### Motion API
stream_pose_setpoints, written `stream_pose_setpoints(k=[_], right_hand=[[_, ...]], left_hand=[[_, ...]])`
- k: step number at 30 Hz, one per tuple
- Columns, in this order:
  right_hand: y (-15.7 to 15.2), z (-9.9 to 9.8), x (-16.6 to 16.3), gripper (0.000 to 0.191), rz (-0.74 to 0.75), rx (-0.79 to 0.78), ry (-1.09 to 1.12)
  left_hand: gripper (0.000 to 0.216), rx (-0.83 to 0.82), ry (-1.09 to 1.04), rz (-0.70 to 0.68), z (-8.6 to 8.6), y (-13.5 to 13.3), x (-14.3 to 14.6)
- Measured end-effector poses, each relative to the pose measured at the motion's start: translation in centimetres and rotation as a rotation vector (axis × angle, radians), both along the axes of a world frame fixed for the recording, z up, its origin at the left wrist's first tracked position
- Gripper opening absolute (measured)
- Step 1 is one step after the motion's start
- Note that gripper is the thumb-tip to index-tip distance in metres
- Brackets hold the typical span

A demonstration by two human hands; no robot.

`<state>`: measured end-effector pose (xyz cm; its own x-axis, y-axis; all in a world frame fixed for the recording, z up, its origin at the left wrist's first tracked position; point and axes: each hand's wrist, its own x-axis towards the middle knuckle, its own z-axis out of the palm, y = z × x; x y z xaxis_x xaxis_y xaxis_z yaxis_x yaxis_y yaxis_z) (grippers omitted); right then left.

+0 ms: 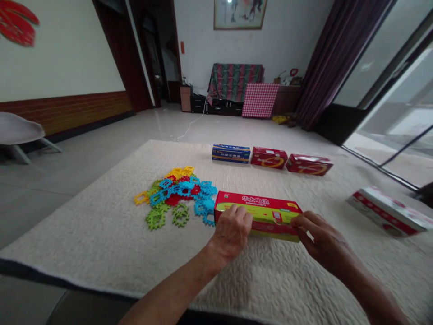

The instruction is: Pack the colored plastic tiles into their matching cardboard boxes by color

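A long red and yellow-green battery box [257, 207] with printed lettering lies crosswise in front of me, just above or on the cream quilted cover. My left hand [234, 228] is closed against its near side toward the left end. At the right end, my right hand [316, 234] pinches the box's edge between thumb and fingers. Left of the box is a loose pile of gear-shaped plastic pieces [184, 188] in blue, yellow, red and green. A few blue pieces lie against the box's left end, partly hidden by it.
Behind stand a blue box [231, 154], a red box [269, 158] and another red box [309, 164] in a row. A white and red box [392, 211] lies at right. The cream cover [101, 234] ends along the near edge. A pale chair [20, 131] stands far left.
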<state>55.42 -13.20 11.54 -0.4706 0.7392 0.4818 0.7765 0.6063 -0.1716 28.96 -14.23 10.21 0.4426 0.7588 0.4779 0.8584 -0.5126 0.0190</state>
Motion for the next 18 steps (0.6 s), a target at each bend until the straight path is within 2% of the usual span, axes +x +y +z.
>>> stream_pose_setpoints(k=[4, 8, 12, 18], right_hand=[[-1.9, -1.6, -0.1, 0.016, -0.005, -0.003, 0.012], [-2.7, -3.3, -2.2, 0.019, 0.008, -0.025, 0.011], [-1.8, -4.3, -5.3, 0.018, 0.027, -0.006, 0.052], [1.1, -4.7, -9.4, 0.017, 0.016, -0.021, 0.067]], left_hand=[[0.017, 0.000, 0.003, 0.015, -1.7, -2.3, 0.2], [0.016, 0.036, 0.007, 0.048, -2.9, -2.9, -1.9], [0.020, 0.072, 0.011, 0.060, -3.3, -1.5, -5.1], [0.020, 0.096, -0.007, 0.093, -3.5, 1.3, -9.0]])
